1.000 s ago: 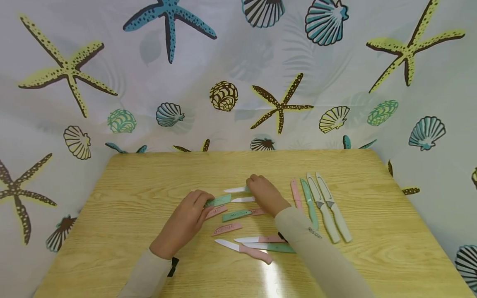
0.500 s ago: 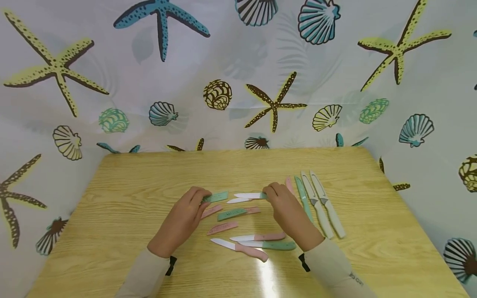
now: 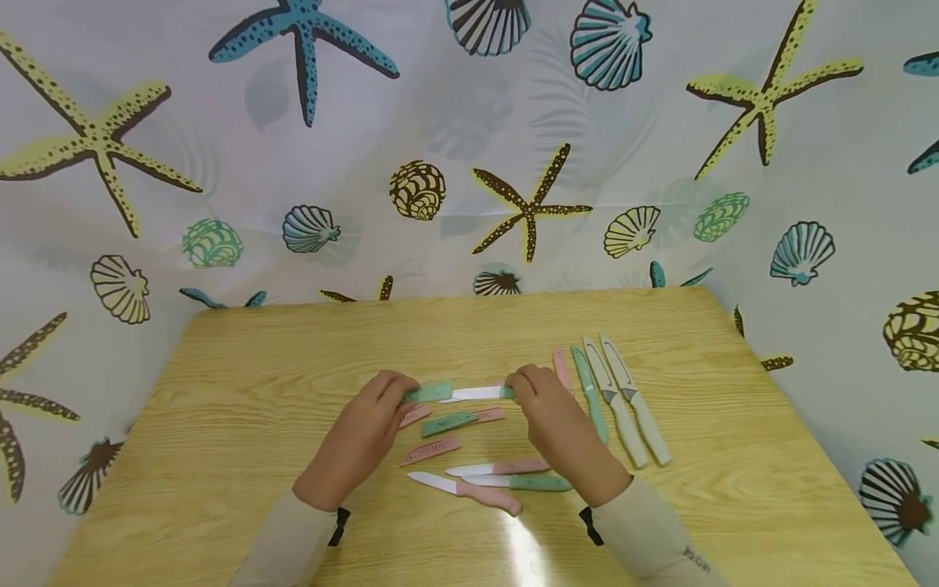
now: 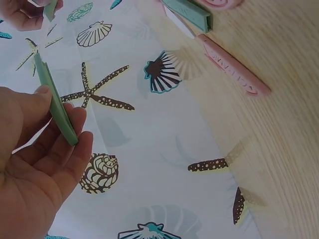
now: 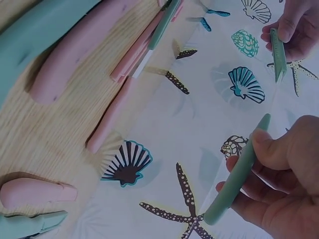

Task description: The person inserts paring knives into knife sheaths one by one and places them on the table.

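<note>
My left hand (image 3: 359, 436) pinches a green knife sheath (image 3: 431, 393) between thumb and fingers. In the left wrist view this sheath (image 4: 55, 102) is raised, its narrow edge toward the camera. Opposite it, my right hand (image 3: 561, 428) grips a paring knife (image 3: 477, 394) with a white blade by its green handle (image 5: 237, 174). The blade points left, and its tip overlaps the open end of the sheath in the head view. Fingers cover much of the handle there. Below them on the table lie a second green sheath (image 3: 449, 423) and a pink sheath (image 3: 431, 451).
Nearer the front are two pink-handled knives, one tilted (image 3: 490, 496) and one level (image 3: 521, 466), beside a green-handled knife (image 3: 539, 483). At right, sheathed knives stand in a row: pink (image 3: 561, 367), green (image 3: 590, 391) and two cream ones (image 3: 623, 420). A patterned cloth (image 3: 352, 163) hangs behind the table.
My right hand has come nearer to me with the green-handled knife, then brought its blade left up to the sheath. The left hand keeps hold of the sheath. The head view has shifted slightly.
</note>
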`<state>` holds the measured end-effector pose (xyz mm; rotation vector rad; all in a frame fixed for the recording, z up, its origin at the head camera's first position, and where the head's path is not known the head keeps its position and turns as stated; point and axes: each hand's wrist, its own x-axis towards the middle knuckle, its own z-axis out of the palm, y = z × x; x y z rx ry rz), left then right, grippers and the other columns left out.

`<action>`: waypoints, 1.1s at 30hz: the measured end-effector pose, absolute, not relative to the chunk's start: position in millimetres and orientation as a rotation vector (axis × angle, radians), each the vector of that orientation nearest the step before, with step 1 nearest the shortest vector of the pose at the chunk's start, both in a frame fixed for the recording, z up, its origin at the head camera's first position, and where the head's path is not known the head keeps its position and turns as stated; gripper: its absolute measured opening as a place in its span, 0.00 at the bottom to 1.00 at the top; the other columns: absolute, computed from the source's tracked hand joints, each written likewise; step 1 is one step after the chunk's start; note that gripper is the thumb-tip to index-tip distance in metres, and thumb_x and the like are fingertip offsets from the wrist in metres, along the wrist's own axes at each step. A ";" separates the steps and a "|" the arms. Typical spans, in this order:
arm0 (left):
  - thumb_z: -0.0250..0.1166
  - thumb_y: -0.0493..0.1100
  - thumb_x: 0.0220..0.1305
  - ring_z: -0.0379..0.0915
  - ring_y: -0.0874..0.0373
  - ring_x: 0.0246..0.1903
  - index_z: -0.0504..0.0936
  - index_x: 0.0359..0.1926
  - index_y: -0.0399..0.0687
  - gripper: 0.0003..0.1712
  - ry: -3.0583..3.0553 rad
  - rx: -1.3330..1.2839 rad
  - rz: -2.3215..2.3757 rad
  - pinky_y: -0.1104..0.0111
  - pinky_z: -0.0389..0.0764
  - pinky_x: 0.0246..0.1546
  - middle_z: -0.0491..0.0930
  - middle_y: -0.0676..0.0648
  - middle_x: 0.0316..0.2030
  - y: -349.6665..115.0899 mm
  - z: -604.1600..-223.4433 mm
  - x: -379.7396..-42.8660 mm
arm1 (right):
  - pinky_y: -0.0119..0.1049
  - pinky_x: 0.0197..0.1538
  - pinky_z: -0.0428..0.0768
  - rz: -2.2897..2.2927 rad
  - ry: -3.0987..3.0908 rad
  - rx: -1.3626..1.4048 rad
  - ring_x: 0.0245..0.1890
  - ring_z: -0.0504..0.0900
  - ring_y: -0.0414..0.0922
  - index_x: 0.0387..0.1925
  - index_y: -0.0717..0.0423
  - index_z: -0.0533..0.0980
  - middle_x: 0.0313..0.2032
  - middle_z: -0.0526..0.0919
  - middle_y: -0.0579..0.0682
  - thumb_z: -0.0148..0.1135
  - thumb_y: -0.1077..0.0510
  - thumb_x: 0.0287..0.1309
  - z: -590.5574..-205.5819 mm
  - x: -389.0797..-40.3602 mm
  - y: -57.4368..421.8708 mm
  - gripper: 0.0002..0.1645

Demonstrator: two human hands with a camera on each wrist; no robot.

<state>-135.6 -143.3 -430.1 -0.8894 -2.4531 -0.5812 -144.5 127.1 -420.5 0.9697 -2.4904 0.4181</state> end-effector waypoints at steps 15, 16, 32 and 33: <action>0.63 0.32 0.58 0.70 0.57 0.42 0.74 0.46 0.37 0.14 -2.433 -0.971 -0.520 0.71 0.75 0.39 0.72 0.44 0.44 -131.6 -436.5 -135.7 | 0.34 0.40 0.73 0.340 -2.467 0.994 0.36 0.71 0.48 0.41 0.65 0.73 0.39 0.73 0.55 0.59 0.82 0.41 -422.1 -139.3 112.3 0.22; 0.63 0.32 0.58 0.70 0.57 0.41 0.74 0.46 0.37 0.14 -2.427 -0.983 -0.522 0.71 0.74 0.40 0.72 0.44 0.44 -129.4 -437.3 -135.8 | 0.34 0.40 0.73 0.345 -2.464 1.003 0.35 0.71 0.48 0.41 0.65 0.73 0.39 0.74 0.55 0.59 0.82 0.41 -422.8 -138.7 110.1 0.22; 0.60 0.38 0.64 0.69 0.59 0.40 0.75 0.46 0.38 0.12 -2.430 -1.029 -0.508 0.74 0.74 0.40 0.72 0.45 0.44 -120.0 -439.3 -135.2 | 0.32 0.36 0.72 0.312 -2.534 1.003 0.31 0.70 0.46 0.41 0.66 0.73 0.38 0.73 0.55 0.62 0.80 0.40 -425.2 -137.3 102.2 0.22; 0.59 0.38 0.64 0.69 0.59 0.40 0.75 0.46 0.38 0.11 -2.429 -1.028 -0.510 0.74 0.74 0.40 0.72 0.45 0.44 -120.4 -439.5 -135.1 | 0.32 0.35 0.72 0.281 -2.532 1.000 0.31 0.69 0.46 0.41 0.66 0.73 0.38 0.73 0.55 0.62 0.79 0.40 -425.1 -137.1 101.4 0.22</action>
